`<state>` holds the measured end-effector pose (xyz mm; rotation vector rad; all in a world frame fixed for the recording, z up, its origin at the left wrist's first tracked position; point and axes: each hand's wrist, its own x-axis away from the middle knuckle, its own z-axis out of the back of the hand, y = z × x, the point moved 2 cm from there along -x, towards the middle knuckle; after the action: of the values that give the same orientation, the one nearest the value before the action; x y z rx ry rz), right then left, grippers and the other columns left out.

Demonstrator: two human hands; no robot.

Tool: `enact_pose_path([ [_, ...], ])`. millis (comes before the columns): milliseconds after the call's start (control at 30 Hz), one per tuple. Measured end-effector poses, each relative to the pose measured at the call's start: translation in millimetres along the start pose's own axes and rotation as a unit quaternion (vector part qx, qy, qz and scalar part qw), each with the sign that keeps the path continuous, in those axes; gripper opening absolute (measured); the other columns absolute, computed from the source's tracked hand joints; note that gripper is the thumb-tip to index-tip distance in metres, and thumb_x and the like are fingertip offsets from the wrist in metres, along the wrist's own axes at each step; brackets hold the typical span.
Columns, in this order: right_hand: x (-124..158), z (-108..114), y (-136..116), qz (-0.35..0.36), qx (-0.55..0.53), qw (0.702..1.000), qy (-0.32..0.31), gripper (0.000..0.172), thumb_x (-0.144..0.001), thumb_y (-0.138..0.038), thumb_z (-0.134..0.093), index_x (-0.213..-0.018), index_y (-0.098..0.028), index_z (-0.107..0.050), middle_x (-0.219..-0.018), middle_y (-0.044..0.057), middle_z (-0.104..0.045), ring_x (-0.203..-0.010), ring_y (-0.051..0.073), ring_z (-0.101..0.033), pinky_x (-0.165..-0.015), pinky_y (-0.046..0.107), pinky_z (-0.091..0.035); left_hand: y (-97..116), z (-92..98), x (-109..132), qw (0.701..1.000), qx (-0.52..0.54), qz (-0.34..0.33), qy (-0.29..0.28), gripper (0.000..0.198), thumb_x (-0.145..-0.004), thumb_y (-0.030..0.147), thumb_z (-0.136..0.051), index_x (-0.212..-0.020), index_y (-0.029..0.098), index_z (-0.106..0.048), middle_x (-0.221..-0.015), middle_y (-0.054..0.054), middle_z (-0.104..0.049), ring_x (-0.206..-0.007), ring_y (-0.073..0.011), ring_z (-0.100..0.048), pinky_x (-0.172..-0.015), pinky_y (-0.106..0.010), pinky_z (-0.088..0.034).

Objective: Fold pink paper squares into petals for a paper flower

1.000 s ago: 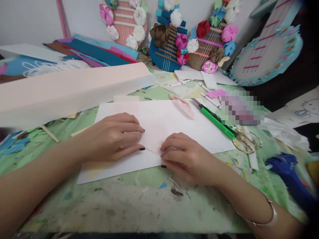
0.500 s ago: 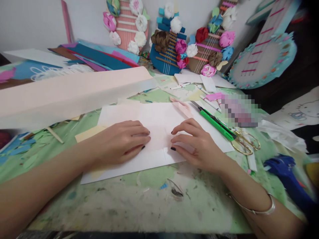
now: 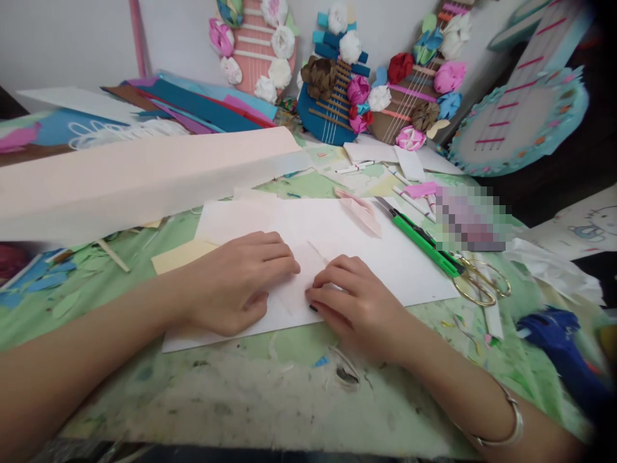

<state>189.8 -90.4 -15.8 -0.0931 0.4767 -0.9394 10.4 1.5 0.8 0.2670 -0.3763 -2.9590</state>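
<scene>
A thin pale pink piece of paper (image 3: 299,289) lies between my hands on a white sheet (image 3: 414,283), its edges faint against the white. My left hand (image 3: 236,280) rests on it with bent fingers pressing down and the thumb set apart. From the other side, my right hand (image 3: 361,305) has its fingertips drawn together on the paper's near right part. Further up the sheet is a folded pink paper petal (image 3: 361,212). A green utility knife (image 3: 427,244) lies along the sheet's right side, touching gold-handled scissors (image 3: 482,280).
A long roll of pale pink paper (image 3: 144,167) stretches across the left. Paper-flower-decorated guitar shapes (image 3: 328,103) lean at the back. A blue glue gun (image 3: 554,328) is at the right. A yellow paper piece (image 3: 180,256) sticks out beside my left forearm.
The pale pink paper has turned to a slant. My right hand has moved left and nearer me, its fingertips closing together. My left fingers have curled more, and the view has shifted slightly.
</scene>
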Motion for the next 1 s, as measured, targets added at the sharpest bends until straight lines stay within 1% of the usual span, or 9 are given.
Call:
enact_pose_path([
  [133,1.4,4.2,8.0,-0.021,0.026,0.999,0.023,0.019,-0.089,-0.017,-0.05,-0.085,-0.014,-0.068,-0.091,0.009,-0.064,-0.089,0.022,-0.048,-0.076,0.037,-0.039,-1.9,0.5,-0.3,0.999,0.033,-0.019,0.005,0.037,-0.075,0.018,-0.058,-0.112,0.015,-0.055,-0.109,-0.011,-0.058,-0.101,-0.0252,-0.053,-0.091,-0.04,-0.041],
  [300,3.3,6.1,13.7,-0.027,0.014,0.999,0.018,0.019,-0.089,-0.016,-0.049,-0.091,-0.013,-0.067,-0.094,0.008,-0.064,-0.09,0.021,-0.049,-0.078,0.037,-0.039,-5.6,-9.4,-1.4,0.998,0.011,-0.021,0.061,0.021,-0.085,0.014,-0.048,-0.102,0.016,-0.06,-0.099,-0.01,-0.061,-0.093,-0.0207,-0.055,-0.085,-0.035,-0.044],
  [367,2.8,5.1,11.4,-0.024,-0.001,1.0,0.007,0.018,-0.089,-0.02,-0.051,-0.096,-0.013,-0.066,-0.096,0.008,-0.063,-0.091,0.021,-0.049,-0.079,0.037,-0.039,-7.4,-13.7,-1.7,0.995,-0.003,-0.031,0.09,0.02,-0.087,0.013,-0.046,-0.098,0.016,-0.062,-0.096,-0.01,-0.062,-0.09,-0.0194,-0.056,-0.082,-0.033,-0.045],
  [500,1.1,2.2,5.6,-0.016,-0.02,1.0,-0.007,0.03,-0.085,-0.033,-0.061,-0.106,-0.012,-0.062,-0.101,0.009,-0.063,-0.093,0.022,-0.05,-0.08,0.038,-0.039,-8.3,-17.4,-2.0,0.99,0.026,-0.036,0.134,0.017,-0.087,0.012,-0.048,-0.094,0.014,-0.064,-0.091,-0.01,-0.063,-0.086,-0.0176,-0.057,-0.077,-0.03,-0.046],
  [567,0.6,0.6,5.0,-0.015,-0.018,1.0,0.001,0.019,-0.088,-0.026,-0.057,-0.102,-0.014,-0.063,-0.097,0.008,-0.065,-0.093,0.021,-0.05,-0.079,0.037,-0.038,-7.1,-16.8,-2.5,0.988,0.057,-0.028,0.139,0.016,-0.087,0.012,-0.049,-0.092,0.014,-0.064,-0.09,-0.009,-0.063,-0.084,-0.0167,-0.057,-0.076,-0.029,-0.047],
  [633,0.9,-0.1,6.7,-0.009,-0.016,1.0,0.021,0.015,-0.09,-0.016,-0.05,-0.094,-0.016,-0.065,-0.092,0.006,-0.066,-0.089,0.019,-0.052,-0.078,0.035,-0.039,-5.9,-15.1,-3.2,0.988,0.091,-0.018,0.125,0.017,-0.086,0.011,-0.049,-0.09,0.015,-0.065,-0.09,-0.008,-0.063,-0.084,-0.016,-0.057,-0.076,-0.028,-0.047],
  [733,2.5,0.9,12.3,0.0,-0.01,0.999,0.041,0.017,-0.09,-0.014,-0.049,-0.087,-0.016,-0.065,-0.088,0.006,-0.068,-0.087,0.019,-0.054,-0.076,0.035,-0.039,-6.3,-11.1,-3.7,0.988,0.134,-0.008,0.082,0.019,-0.083,0.008,-0.049,-0.089,0.016,-0.065,-0.092,-0.007,-0.064,-0.087,-0.0158,-0.058,-0.077,-0.028,-0.048],
  [900,4.6,7.2,18.5,0.016,-0.008,0.998,0.054,0.016,-0.09,-0.012,-0.049,-0.089,-0.016,-0.064,-0.088,0.006,-0.069,-0.083,0.017,-0.058,-0.076,0.034,-0.041,-12.5,-4.8,-3.0,0.982,0.187,-0.012,0.021,0.019,-0.085,0.01,-0.051,-0.091,0.019,-0.066,-0.095,-0.006,-0.066,-0.09,-0.0159,-0.059,-0.08,-0.029,-0.049],
  [1000,3.9,10.0,15.9,0.023,-0.016,0.999,0.034,0.017,-0.089,-0.011,-0.048,-0.088,-0.016,-0.064,-0.089,0.006,-0.068,-0.085,0.017,-0.057,-0.078,0.035,-0.041,-14.4,-3.5,-3.1,0.978,0.206,-0.016,0.006,0.02,-0.089,0.013,-0.048,-0.093,0.02,-0.066,-0.096,-0.007,-0.066,-0.09,-0.0163,-0.059,-0.08,-0.03,-0.048],
])
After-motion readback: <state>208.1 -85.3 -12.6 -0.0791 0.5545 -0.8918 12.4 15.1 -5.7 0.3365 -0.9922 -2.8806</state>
